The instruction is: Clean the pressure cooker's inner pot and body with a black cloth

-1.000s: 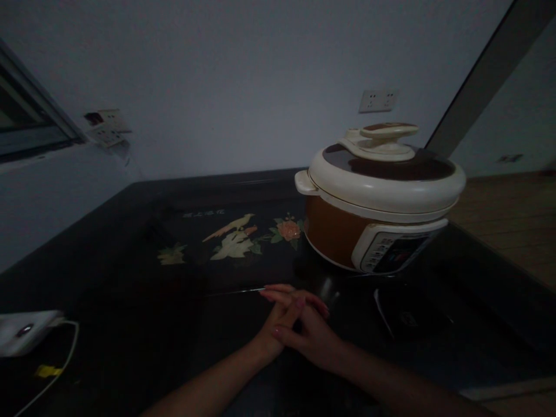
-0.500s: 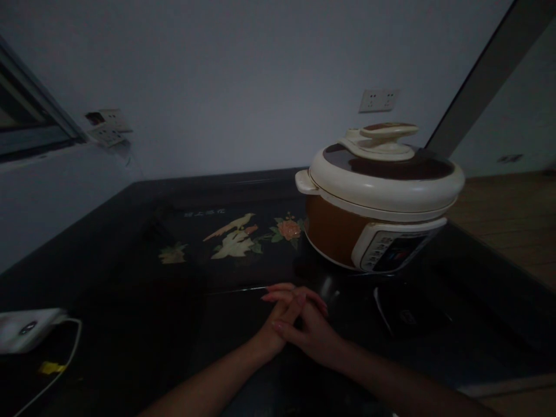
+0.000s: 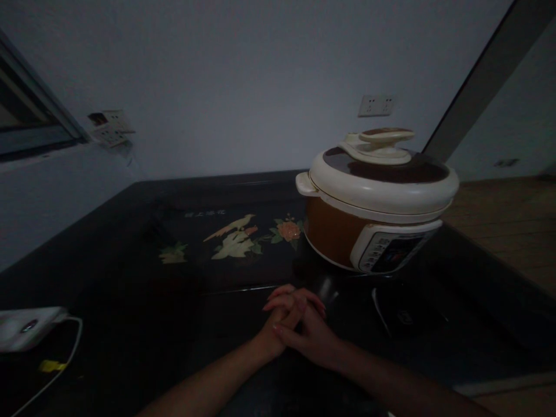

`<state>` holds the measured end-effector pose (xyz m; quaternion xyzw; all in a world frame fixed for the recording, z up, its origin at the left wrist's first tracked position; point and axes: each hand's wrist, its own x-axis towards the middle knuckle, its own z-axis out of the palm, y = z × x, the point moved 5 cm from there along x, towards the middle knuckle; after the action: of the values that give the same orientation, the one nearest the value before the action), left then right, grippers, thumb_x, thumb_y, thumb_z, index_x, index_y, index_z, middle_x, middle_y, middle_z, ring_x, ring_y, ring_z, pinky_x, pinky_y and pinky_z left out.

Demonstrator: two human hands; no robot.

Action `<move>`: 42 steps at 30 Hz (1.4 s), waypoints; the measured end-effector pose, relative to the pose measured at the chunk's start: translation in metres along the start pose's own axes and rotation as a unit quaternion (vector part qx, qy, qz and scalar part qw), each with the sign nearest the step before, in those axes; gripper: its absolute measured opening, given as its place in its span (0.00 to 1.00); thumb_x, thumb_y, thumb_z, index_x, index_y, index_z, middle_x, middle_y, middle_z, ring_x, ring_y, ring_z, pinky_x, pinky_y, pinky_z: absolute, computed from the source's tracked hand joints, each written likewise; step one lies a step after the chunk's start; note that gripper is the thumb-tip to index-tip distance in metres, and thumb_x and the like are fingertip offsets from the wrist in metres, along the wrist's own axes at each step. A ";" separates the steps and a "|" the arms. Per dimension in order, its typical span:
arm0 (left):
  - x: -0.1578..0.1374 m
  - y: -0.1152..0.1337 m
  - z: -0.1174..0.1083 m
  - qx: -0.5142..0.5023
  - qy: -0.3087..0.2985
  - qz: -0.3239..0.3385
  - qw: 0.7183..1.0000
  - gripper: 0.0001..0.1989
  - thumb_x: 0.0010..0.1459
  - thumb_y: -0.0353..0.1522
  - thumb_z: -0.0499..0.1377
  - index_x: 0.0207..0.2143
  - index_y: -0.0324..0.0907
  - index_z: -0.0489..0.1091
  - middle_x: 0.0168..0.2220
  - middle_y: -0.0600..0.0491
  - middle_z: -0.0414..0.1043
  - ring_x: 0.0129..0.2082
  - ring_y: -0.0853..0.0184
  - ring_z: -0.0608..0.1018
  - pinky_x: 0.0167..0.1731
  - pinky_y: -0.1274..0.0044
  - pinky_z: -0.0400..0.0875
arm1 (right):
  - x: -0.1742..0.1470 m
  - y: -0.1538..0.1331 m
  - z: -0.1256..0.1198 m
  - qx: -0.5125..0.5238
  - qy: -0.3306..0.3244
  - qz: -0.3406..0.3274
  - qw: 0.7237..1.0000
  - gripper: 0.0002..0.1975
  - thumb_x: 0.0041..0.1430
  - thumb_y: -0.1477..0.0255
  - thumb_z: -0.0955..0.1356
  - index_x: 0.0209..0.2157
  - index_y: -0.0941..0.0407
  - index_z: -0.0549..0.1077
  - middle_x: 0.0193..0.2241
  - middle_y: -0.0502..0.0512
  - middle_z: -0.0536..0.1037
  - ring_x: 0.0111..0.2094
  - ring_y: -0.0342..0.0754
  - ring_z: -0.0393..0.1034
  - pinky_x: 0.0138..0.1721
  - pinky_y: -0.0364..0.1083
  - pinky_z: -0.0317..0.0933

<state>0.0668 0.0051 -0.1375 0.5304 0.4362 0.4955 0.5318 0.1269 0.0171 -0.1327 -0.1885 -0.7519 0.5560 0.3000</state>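
My left hand (image 3: 274, 331) and my right hand (image 3: 313, 337) are clasped at the near middle of the dark tabletop (image 3: 143, 324), their fingers interlaced. Both are closed on each other, and no object shows between them. Just beyond and to the right stands an electric pressure cooker (image 3: 330, 231), brown with a cream rim. Its lid (image 3: 382, 194) is on, topped by a cream handle (image 3: 384, 147), and a button panel faces me. A flat dark object (image 3: 403, 315) lies to the right of my hands, too dim to name.
At the left edge sits a white power strip (image 3: 30, 329) with a white cable (image 3: 78, 336) and a yellow tag (image 3: 52, 366). A bird-and-flower picture (image 3: 234, 244) decorates the tabletop. Wall sockets (image 3: 376, 106) are behind the cooker, and more sockets (image 3: 116, 123) are at left.
My hands stay clasped in nearly the same place. The view has shifted very slightly; the objects on the table have not moved.
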 end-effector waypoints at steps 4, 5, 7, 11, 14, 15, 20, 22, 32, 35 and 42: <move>-0.001 -0.001 0.000 -0.014 -0.001 -0.004 1.000 0.22 0.58 0.51 0.50 0.34 0.43 0.71 0.32 0.52 0.69 0.35 0.61 0.74 0.40 0.69 0.68 | -0.001 0.002 0.001 -0.002 0.003 0.003 1.000 0.15 0.57 0.68 0.67 0.46 0.55 0.73 0.44 0.59 0.72 0.50 0.55 0.67 0.49 0.56 0.62; -0.001 -0.001 0.000 -0.015 -0.002 -0.006 1.000 0.22 0.58 0.51 0.50 0.33 0.43 0.71 0.32 0.52 0.69 0.36 0.61 0.74 0.40 0.68 0.68 | -0.001 0.002 0.001 -0.005 0.005 0.003 1.000 0.15 0.56 0.68 0.67 0.45 0.55 0.73 0.44 0.59 0.72 0.50 0.54 0.67 0.48 0.56 0.62; -0.001 -0.001 0.000 -0.013 -0.005 -0.005 1.000 0.22 0.58 0.51 0.50 0.34 0.43 0.71 0.33 0.52 0.69 0.36 0.61 0.74 0.40 0.68 0.68 | -0.001 0.002 0.001 -0.010 0.007 0.001 1.000 0.14 0.56 0.69 0.67 0.45 0.55 0.73 0.44 0.59 0.71 0.49 0.54 0.67 0.48 0.56 0.62; -0.001 -0.001 -0.001 -0.001 -0.006 0.002 1.000 0.23 0.59 0.51 0.50 0.34 0.42 0.72 0.33 0.50 0.69 0.36 0.61 0.73 0.41 0.68 0.68 | -0.001 0.001 0.000 -0.005 0.011 0.003 1.000 0.14 0.56 0.69 0.67 0.45 0.55 0.73 0.43 0.59 0.71 0.49 0.54 0.67 0.47 0.54 0.63; -0.001 -0.003 -0.001 0.008 -0.003 0.004 1.000 0.23 0.59 0.50 0.50 0.34 0.41 0.72 0.32 0.50 0.69 0.36 0.61 0.73 0.41 0.68 0.68 | -0.001 0.002 0.001 -0.006 0.005 0.004 1.000 0.14 0.56 0.70 0.66 0.45 0.55 0.73 0.44 0.59 0.71 0.49 0.54 0.67 0.47 0.54 0.63; 0.000 -0.004 -0.002 0.005 -0.002 0.004 1.000 0.23 0.59 0.50 0.50 0.34 0.41 0.72 0.32 0.50 0.69 0.36 0.61 0.73 0.41 0.68 0.68 | -0.001 0.003 0.001 -0.010 0.001 0.005 1.000 0.14 0.56 0.70 0.66 0.45 0.55 0.73 0.44 0.59 0.72 0.49 0.54 0.67 0.47 0.54 0.62; 0.000 -0.008 -0.001 -0.004 -0.004 0.005 1.000 0.25 0.57 0.53 0.51 0.34 0.41 0.72 0.33 0.51 0.69 0.35 0.62 0.74 0.38 0.70 0.68 | -0.001 0.005 0.001 -0.016 0.004 0.010 1.000 0.15 0.56 0.69 0.66 0.45 0.55 0.73 0.42 0.58 0.73 0.50 0.54 0.67 0.47 0.53 0.62; 0.000 -0.007 -0.001 0.006 0.000 0.011 1.000 0.25 0.57 0.54 0.50 0.33 0.41 0.72 0.32 0.51 0.69 0.35 0.62 0.74 0.39 0.69 0.68 | -0.001 0.004 0.002 -0.020 0.002 0.010 1.000 0.15 0.55 0.70 0.66 0.45 0.55 0.74 0.41 0.58 0.73 0.49 0.54 0.67 0.46 0.53 0.62; -0.002 -0.002 -0.002 0.039 -0.003 0.011 0.999 0.25 0.60 0.51 0.48 0.35 0.41 0.71 0.33 0.51 0.70 0.37 0.61 0.74 0.43 0.66 0.67 | -0.001 0.000 0.001 -0.026 0.001 0.011 1.000 0.15 0.55 0.70 0.66 0.45 0.55 0.74 0.42 0.58 0.73 0.48 0.53 0.68 0.45 0.52 0.63; -0.002 -0.003 -0.002 0.037 -0.005 0.017 0.999 0.24 0.60 0.51 0.47 0.35 0.41 0.71 0.32 0.51 0.69 0.36 0.61 0.74 0.43 0.67 0.66 | 0.000 0.001 0.002 -0.018 -0.002 0.007 1.000 0.15 0.55 0.69 0.66 0.45 0.56 0.74 0.41 0.59 0.73 0.48 0.53 0.68 0.45 0.52 0.63; -0.002 -0.003 -0.002 0.026 -0.013 0.027 0.999 0.23 0.61 0.50 0.48 0.35 0.41 0.71 0.33 0.51 0.69 0.37 0.62 0.73 0.40 0.70 0.67 | 0.001 0.002 0.001 -0.018 0.002 0.006 1.000 0.15 0.55 0.70 0.66 0.45 0.56 0.74 0.41 0.59 0.74 0.50 0.54 0.66 0.47 0.54 0.62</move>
<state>0.0651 0.0040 -0.1412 0.5620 0.4274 0.4912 0.5101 0.1257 0.0172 -0.1343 -0.1989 -0.7603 0.5437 0.2947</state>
